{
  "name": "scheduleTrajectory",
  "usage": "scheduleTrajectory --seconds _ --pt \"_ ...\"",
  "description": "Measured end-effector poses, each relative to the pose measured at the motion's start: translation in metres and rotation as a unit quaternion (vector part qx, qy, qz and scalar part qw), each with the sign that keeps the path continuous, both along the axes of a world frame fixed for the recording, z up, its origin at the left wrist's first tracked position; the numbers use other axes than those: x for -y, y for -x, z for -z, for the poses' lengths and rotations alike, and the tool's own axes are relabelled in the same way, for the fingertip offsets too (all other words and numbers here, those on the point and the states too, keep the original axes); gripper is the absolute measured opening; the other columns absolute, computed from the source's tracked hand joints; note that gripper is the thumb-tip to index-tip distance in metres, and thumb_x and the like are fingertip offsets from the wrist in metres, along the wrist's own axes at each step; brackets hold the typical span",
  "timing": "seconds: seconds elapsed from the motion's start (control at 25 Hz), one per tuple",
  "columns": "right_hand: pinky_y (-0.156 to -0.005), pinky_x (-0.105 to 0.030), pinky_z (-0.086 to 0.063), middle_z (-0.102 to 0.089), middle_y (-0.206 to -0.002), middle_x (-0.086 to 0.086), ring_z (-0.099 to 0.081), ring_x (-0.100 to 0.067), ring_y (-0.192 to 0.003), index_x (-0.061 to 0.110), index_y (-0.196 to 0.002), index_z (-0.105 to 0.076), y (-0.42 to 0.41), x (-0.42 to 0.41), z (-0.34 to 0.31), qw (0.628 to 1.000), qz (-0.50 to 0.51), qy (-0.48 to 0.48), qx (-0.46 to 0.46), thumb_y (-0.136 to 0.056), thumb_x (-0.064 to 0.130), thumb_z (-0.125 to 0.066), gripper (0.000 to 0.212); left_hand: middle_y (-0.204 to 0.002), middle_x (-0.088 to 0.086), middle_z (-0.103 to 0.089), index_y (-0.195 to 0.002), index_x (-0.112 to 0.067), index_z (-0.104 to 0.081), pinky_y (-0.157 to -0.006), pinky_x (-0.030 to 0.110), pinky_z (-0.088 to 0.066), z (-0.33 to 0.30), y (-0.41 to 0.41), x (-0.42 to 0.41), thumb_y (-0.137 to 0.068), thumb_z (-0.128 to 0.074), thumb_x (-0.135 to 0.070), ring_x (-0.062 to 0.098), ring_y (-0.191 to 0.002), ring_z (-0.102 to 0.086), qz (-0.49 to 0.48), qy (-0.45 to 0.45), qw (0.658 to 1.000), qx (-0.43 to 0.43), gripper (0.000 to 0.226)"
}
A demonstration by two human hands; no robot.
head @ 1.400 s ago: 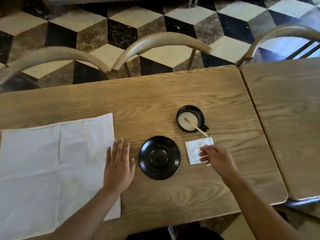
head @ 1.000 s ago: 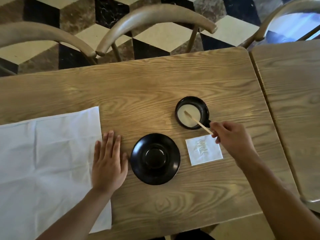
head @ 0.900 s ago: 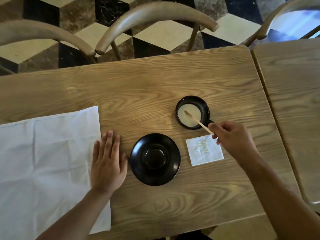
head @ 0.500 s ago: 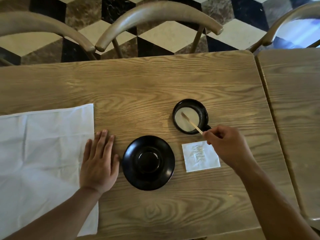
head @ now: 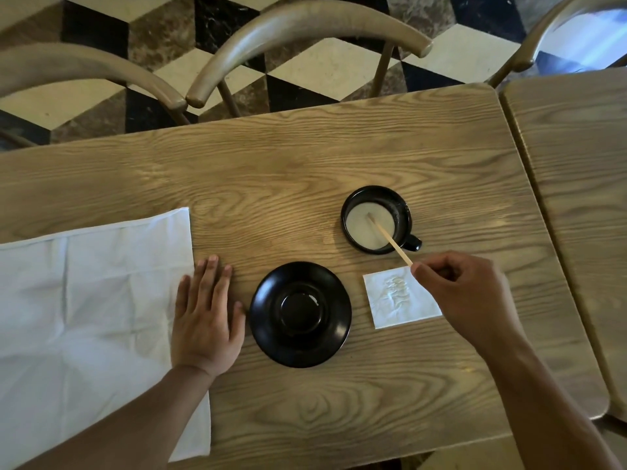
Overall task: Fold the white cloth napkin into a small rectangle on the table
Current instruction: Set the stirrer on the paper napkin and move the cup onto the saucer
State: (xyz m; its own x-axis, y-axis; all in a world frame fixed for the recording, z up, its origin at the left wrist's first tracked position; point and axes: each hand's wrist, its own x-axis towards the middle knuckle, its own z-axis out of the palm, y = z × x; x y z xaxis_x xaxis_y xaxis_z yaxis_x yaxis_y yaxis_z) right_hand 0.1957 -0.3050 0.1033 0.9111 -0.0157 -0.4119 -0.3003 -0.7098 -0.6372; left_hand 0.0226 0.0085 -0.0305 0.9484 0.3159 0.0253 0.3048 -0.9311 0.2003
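The white cloth napkin [head: 88,300] lies spread open and creased at the left of the wooden table [head: 288,171], its left part running out of view and its near right corner hanging close to the table's front edge. The left hand [head: 205,317] rests palm down with fingers straight and close together, flat and gripping nothing; its outer side overlaps the napkin's right edge while the thumb side lies on bare wood. Just right of that hand sits an empty black saucer [head: 300,313], its rim near the thumb but apart from it. Further right and a little farther back stands a black cup [head: 376,220] holding a pale liquid, handle pointing to the right and toward the viewer. A thin wooden stir stick [head: 390,240] leans in the cup, one end in the liquid, the other pinched between the thumb and fingertips of the right hand [head: 464,296]. That hand is curled in a narrow pinch on the stick and hovers over the right part of a small white paper napkin [head: 397,296] lying flat between saucer and hand. The napkin to be folded is well apart from this hand

The table has pale, strongly grained wood and rounded corners; a second table [head: 576,198] of the same kind stands just beside it on the right with a slim gap between. Curved wooden chair backs [head: 298,32] line the far side, over a floor [head: 322,69] tiled in cream, brown and black diamonds. Both forearms reach in from the bottom edge, bare
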Motion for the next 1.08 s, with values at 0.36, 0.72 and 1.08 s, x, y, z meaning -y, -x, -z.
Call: scheduleTrajectory --seconds 0.36,0.72,1.08 --pt "-0.061 -0.029 -0.045 -0.067 -0.062 0.004 -0.056 -0.008 -0.056 0.032 -0.073 -0.077 0.029 0.02 0.016 0.994 0.057 -0.075 -0.055 -0.087 0.03 -0.074 0.014 -0.162 0.018 -0.037 -0.149 -0.004 -0.047 -0.124 0.058 -0.023 -0.001 0.0 0.0 -0.095 -0.039 -0.034 0.035 -0.154 -0.03 0.005 -0.005 1.0 0.005 0.062" --pt "-0.059 -0.033 -0.04 -0.06 -0.06 0.002 -0.047 -0.011 -0.053 0.023 -0.076 -0.077 0.076 0.061 0.037 0.979 0.074 -0.141 -0.127 -0.091 0.018 -0.072 0.017 -0.162 0.019 -0.037 -0.148 -0.003 -0.046 -0.125 0.057 -0.022 -0.002 -0.001 0.001 -0.095 -0.038 -0.035 0.036 -0.153 -0.031 0.004 -0.007 1.0 0.008 0.062" --pt "-0.063 -0.033 -0.047 -0.066 -0.062 0.008 -0.055 -0.002 -0.054 0.033 -0.072 -0.075 0.097 0.069 0.057 0.984 0.055 -0.067 -0.154 -0.091 0.026 -0.072 0.02 -0.164 0.018 -0.034 -0.151 -0.004 -0.044 -0.127 0.054 -0.019 -0.001 -0.001 0.001 -0.095 -0.037 -0.037 0.035 -0.155 -0.028 0.001 -0.008 1.0 -0.005 0.065"
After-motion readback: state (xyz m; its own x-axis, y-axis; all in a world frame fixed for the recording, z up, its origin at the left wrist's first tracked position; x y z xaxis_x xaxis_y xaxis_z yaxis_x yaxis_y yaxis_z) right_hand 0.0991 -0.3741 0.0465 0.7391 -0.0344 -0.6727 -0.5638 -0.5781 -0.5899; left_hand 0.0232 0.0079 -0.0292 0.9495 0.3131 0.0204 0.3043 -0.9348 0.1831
